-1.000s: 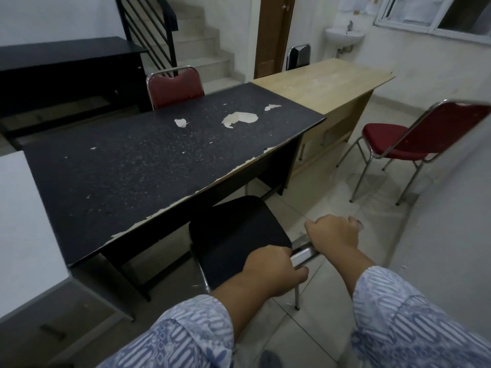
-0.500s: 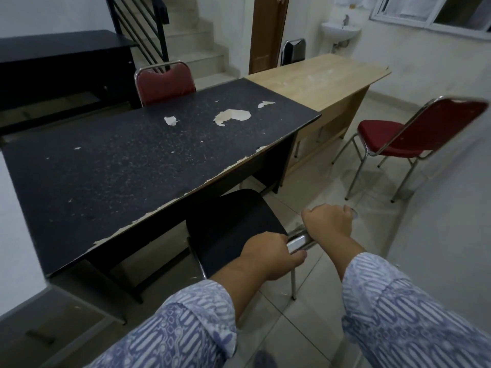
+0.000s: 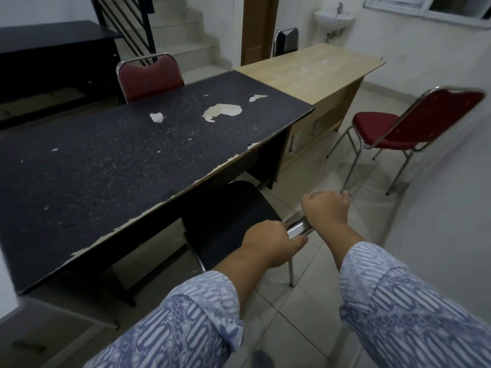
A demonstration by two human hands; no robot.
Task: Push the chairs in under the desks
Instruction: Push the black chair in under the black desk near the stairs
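Black chair (image 3: pixel 225 216): seat edged further beneath black bench (image 3: pixel 132 160); left hand (image 3: pixel 268 243) and right hand (image 3: pixel 325 211) both gripping its chrome back rail (image 3: pixel 299 228). Outstanding: red chair (image 3: pixel 393 131), well apart from wooden bench (image 3: pixel 305 70).

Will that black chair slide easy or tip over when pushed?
It probably slides easily: the black padded chair stands on thin metal legs on smooth floor tiles. It likely won't tip, since left hand and right hand grip its chrome back rail.
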